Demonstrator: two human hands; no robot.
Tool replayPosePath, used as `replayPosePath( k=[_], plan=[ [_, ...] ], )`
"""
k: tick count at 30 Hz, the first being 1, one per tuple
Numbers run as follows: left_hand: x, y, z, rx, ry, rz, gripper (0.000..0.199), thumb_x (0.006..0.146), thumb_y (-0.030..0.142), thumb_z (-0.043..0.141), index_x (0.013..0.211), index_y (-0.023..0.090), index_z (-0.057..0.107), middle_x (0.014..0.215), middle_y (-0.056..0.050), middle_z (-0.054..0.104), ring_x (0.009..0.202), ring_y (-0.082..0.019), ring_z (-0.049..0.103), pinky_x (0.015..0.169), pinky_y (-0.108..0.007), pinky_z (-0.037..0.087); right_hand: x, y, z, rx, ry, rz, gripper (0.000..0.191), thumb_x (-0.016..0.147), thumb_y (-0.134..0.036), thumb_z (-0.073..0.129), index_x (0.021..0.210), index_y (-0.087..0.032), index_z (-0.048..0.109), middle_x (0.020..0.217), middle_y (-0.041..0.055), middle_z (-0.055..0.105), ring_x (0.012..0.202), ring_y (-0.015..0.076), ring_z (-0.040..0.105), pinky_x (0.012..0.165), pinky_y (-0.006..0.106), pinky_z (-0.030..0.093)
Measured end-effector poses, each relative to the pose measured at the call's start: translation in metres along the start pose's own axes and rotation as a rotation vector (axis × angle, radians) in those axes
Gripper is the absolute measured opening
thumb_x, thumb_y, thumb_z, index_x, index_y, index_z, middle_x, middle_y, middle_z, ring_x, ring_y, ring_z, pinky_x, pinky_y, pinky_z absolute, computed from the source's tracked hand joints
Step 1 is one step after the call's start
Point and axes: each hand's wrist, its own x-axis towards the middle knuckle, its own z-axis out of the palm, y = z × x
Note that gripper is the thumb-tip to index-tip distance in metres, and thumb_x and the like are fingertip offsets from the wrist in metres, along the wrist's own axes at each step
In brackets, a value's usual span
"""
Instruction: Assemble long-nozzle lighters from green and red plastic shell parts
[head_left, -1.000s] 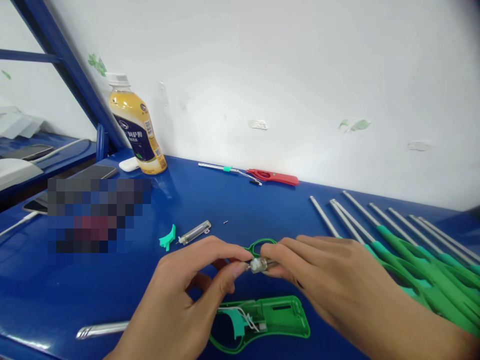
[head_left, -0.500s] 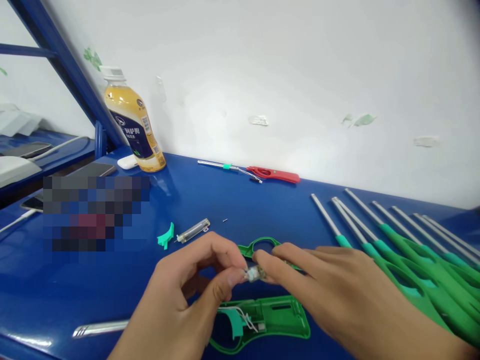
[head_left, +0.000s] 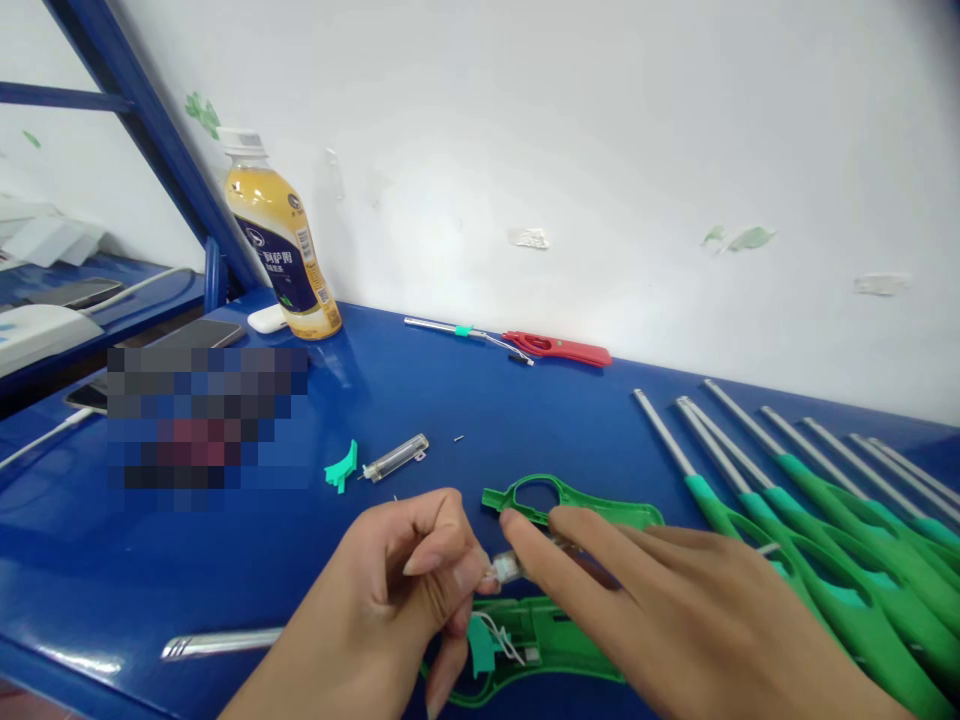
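Reads as a small repair or assembly spot: blue bench (head_left: 360, 395) against a scuffed white wall (head_left: 600, 130). Right of the drink bottle (head_left: 279, 250), by the wall: red lighter handle (head_left: 576, 350), loose wires (head_left: 508, 348). Nearer than bottle: clear fuel tank (head_left: 396, 458), open green casing (head_left: 562, 635). Far right of bottle: row of green lighters (head_left: 911, 610). Left of bottle: phone (head_left: 214, 335), charging cable (head_left: 75, 419). Workshop or home, unclear.

Part of the small clear piece (head_left: 510, 567) out of sight behind the right hand (head_left: 660, 590)
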Motion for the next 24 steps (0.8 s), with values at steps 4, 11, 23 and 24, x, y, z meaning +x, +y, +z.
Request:
replayPosePath(
  k=[4,11,23,24],
  plan=[
    [0.001,-0.003,0.0,-0.04,-0.025,-0.035,0.059,0.098,0.058,0.072,0.072,0.022,0.032,0.072,0.006,0.051,0.038,0.0,0.044,0.039,-0.015,0.027,0.0,-0.003,-0.001,0.005,0.008,0.004,0.05,0.114,-0.012,0.01,0.145,-0.014,0.049,0.105,0.0046,0.079,0.066,0.0125,0.074,0.05,0.029,0.053],
    [-0.001,0.005,-0.003,0.217,0.045,0.064,0.045,0.104,0.058,0.063,0.081,0.023,0.048,0.076,0.003,0.06,0.048,-0.005,0.049,0.041,-0.016,0.036,0.002,-0.001,-0.005,0.085,-0.051,0.062,0.043,0.101,-0.006,0.037,0.139,-0.018,0.053,0.095,-0.0015,0.077,0.058,0.0133,0.07,0.045,0.031,0.046],
    [-0.004,-0.008,-0.007,1.345,0.087,0.541,0.023,0.105,0.02,0.052,0.1,0.025,0.073,0.093,-0.002,0.072,0.08,-0.021,0.067,0.074,-0.032,0.059,-0.032,0.014,0.004,0.021,-0.127,0.042,0.055,0.084,-0.003,0.05,0.134,-0.023,0.062,0.125,0.0008,0.079,0.081,0.0172,0.08,0.046,0.035,0.045],
    [-0.004,-0.01,-0.006,1.354,0.064,0.514,0.023,0.106,0.02,0.051,0.101,0.025,0.074,0.094,-0.003,0.071,0.081,-0.021,0.065,0.071,-0.031,0.059,-0.028,0.014,0.003,0.055,-0.156,0.05,0.055,0.078,-0.001,0.052,0.126,-0.024,0.063,0.117,-0.0014,0.08,0.07,0.015,0.078,0.042,0.036,0.039]
  ],
)
